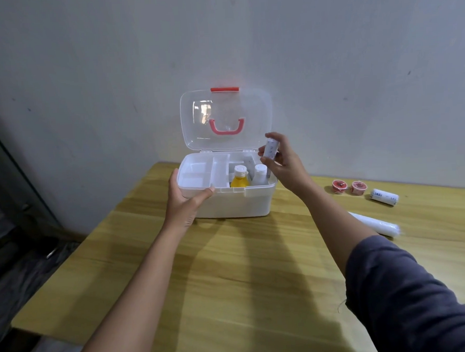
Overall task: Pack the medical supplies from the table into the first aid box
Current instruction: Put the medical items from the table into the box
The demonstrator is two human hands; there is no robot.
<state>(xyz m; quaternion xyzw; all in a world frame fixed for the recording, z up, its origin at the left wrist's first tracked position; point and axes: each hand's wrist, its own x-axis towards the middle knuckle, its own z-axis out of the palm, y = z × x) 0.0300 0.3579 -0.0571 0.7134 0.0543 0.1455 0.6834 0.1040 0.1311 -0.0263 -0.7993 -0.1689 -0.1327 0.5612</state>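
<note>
The white first aid box stands open on the wooden table, its clear lid with a pink handle upright against the wall. Inside, a divided white tray fills the left part; a yellow bottle and a white bottle stand in the right part. My left hand grips the box's front left corner. My right hand holds a small white bandage roll upright above the box's right side. On the table to the right lie two small red-topped cups, another bandage roll and a long white roll.
The table meets a pale wall behind the box. Its left edge drops to a dark floor area. My right forearm crosses in front of the long white roll.
</note>
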